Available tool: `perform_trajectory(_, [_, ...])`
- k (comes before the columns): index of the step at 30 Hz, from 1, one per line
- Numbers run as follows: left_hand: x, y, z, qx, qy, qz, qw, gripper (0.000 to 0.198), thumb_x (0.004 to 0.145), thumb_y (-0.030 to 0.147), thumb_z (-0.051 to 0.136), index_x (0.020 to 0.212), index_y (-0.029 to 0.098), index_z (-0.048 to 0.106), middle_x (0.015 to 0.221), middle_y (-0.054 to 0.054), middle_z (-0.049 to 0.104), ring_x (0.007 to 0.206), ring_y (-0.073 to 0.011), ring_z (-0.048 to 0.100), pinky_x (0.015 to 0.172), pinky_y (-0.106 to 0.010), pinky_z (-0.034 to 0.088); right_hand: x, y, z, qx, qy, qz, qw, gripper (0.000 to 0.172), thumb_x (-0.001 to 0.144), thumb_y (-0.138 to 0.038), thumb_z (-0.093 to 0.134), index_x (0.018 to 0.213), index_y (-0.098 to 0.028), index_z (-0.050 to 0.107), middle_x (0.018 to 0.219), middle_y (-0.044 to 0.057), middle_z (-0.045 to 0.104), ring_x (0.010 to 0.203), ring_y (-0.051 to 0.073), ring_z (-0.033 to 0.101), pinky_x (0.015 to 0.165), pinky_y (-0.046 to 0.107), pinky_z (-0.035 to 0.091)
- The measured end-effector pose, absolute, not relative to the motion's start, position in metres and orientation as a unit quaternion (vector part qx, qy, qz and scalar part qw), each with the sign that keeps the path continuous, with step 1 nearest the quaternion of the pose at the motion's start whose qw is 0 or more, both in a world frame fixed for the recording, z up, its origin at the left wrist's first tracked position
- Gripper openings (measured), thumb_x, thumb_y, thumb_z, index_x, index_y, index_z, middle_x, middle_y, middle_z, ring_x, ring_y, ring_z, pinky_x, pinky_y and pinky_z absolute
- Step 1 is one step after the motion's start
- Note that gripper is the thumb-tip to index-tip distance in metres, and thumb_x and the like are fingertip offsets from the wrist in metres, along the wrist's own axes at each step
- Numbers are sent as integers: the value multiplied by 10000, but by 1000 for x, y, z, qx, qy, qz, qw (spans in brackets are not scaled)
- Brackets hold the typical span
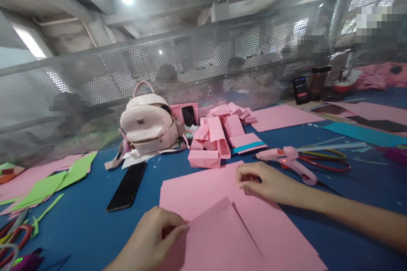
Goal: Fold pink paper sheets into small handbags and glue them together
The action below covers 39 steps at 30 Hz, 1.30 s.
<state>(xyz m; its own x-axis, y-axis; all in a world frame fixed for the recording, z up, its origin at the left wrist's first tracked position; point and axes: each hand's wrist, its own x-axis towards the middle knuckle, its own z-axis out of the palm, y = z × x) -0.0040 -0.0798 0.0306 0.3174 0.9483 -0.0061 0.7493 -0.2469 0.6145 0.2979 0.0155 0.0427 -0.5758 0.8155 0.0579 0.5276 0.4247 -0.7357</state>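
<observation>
Head view: at near edge of worktop (85, 203), left hand (155, 228) pinches loose pink sheet (219, 237), overlying pink paper stack (197, 192). Right hand (269, 181) at stack's right edge, fingers curled; cannot tell whether gripping paper. Beyond: black phone (127, 187) left, pink glue gun (288, 157) right, then folded pink pieces (215, 130), pale backpack (148, 123) toward worktop's far edge, mesh screen (200, 57) behind.

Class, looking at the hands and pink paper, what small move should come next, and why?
Probably bring the right hand to the far corner of the upper pink sheet: the left hand pinches that sheet's edge, but its far corner looks unheld, with the right hand over the pink paper beneath.
</observation>
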Motion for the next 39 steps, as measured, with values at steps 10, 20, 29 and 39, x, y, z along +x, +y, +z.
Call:
perform_trajectory(10, [34, -62, 48, 782, 539, 123, 288, 249, 870, 271, 527, 821, 193, 758, 737, -16, 710, 641, -139, 533, 595, -228, 312, 264, -8, 46, -347, -870, 303, 176, 119, 779, -131, 616, 749, -220, 688, 734, -46, 695, 702, 129, 583, 636, 231, 358])
perform_trajectory(20, [39, -47, 50, 757, 527, 191, 336, 341, 849, 310, 553, 562, 143, 631, 542, 17, 509, 563, -115, 397, 549, -238, 292, 280, -1, 49, -370, -830, 352, 224, 130, 842, -169, 599, 715, -190, 576, 678, -54, 558, 652, 113, 472, 584, 230, 313])
perform_trajectory(29, [-12, -71, 48, 703, 546, 198, 411, 489, 891, 419, 522, 485, 153, 585, 486, -42, 590, 497, -143, 540, 551, -244, 402, 307, 3, 42, -390, -823, 360, 205, 153, 884, -274, 608, 750, -201, 606, 701, -49, 582, 655, 123, 479, 600, 246, 317])
perform_trajectory(39, [-35, -62, 49, 648, 570, 305, 403, 455, 834, 526, 635, 677, 110, 734, 576, -99, 711, 460, -130, 571, 469, -214, 414, 315, 1, 61, -438, -820, 305, 207, 214, 865, -369, 552, 723, -209, 560, 681, -24, 520, 634, 150, 458, 590, 267, 325])
